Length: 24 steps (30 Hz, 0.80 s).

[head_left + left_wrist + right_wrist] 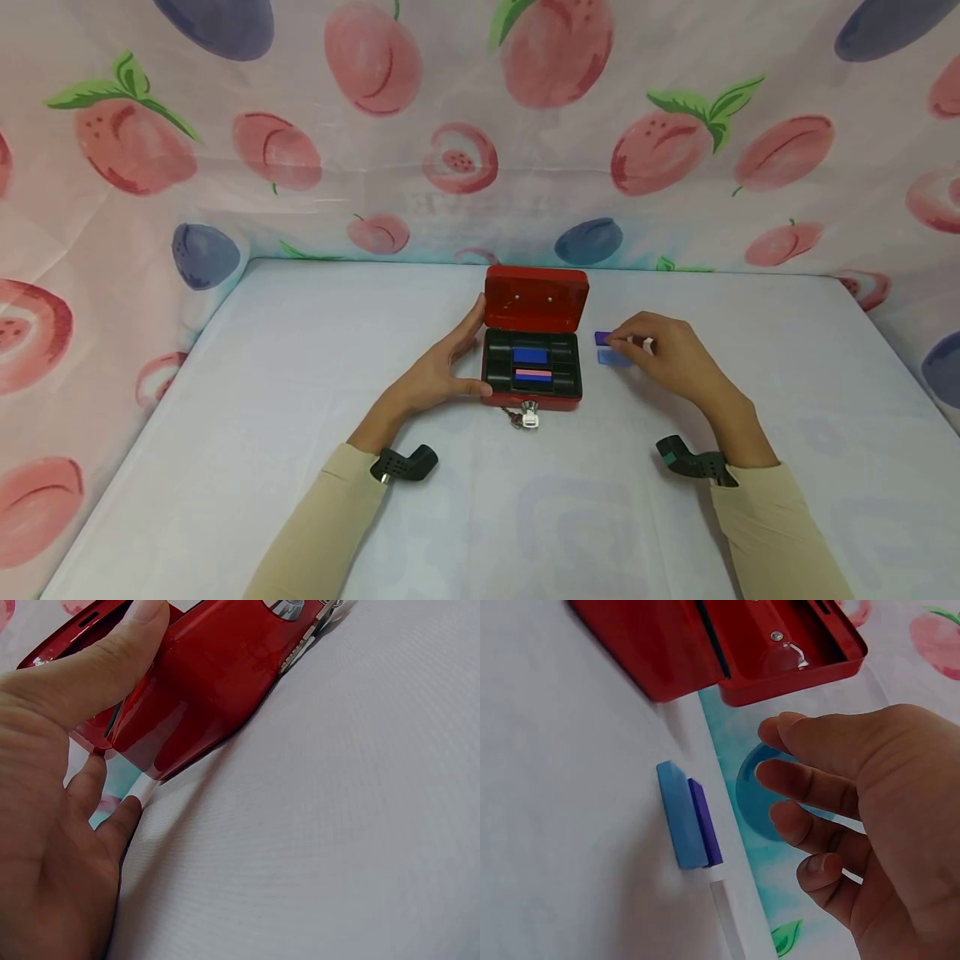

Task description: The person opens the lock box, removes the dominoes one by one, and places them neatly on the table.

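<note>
A red metal cash box point(536, 300) stands with its lid raised and a black tray point(495, 358) inside. In the tray lie a blue block point(530, 356) and a pink-and-blue striped piece point(533, 376). My left hand point(431, 375) spreads along the box's left side, thumb at the front corner, fingertips at the raised lid. My right hand point(667, 354) hovers over a light blue block point(681, 817) and a purple block point(705, 821), side by side right of the box. Its fingers are loosely bent, and nothing shows between them in the right wrist view.
A key point(529, 415) sits in the box's front lock with more keys hanging beside it. A pale block point(727, 919) lies beyond the coloured ones. White cloth covers the table point(480, 517); a fruit-print curtain point(525, 217) rises along its back edge.
</note>
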Tool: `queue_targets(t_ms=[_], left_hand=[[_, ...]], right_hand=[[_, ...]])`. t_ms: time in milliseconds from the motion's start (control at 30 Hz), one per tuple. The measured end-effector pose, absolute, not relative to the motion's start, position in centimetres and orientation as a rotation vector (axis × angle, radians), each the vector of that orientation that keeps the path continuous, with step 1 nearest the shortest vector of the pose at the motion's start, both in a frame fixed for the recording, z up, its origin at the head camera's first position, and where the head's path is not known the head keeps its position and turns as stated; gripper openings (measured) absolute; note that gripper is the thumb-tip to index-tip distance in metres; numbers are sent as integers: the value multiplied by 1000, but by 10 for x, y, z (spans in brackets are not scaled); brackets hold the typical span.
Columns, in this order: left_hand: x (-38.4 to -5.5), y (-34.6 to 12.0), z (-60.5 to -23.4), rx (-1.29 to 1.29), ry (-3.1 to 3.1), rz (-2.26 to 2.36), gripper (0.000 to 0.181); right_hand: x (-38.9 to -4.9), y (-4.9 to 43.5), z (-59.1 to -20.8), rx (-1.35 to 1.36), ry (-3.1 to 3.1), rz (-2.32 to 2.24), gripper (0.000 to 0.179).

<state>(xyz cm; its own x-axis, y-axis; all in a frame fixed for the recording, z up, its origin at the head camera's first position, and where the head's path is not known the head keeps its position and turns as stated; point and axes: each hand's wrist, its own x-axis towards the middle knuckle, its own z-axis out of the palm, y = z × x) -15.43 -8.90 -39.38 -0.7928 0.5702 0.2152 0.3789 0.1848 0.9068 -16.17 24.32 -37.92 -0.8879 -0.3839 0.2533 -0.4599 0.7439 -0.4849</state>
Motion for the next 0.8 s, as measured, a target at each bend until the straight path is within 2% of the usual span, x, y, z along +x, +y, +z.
queue_targets(t_ms=[333, 800], left_hand=[[-167, -93, -415, 888, 2342, 1636, 111], [-153, -92, -390, 972, 2289, 1631, 107]], right_hand=[[-159, 234, -371, 727, -2759, 889, 16], [-161, 203, -355, 857, -2720, 979, 14]])
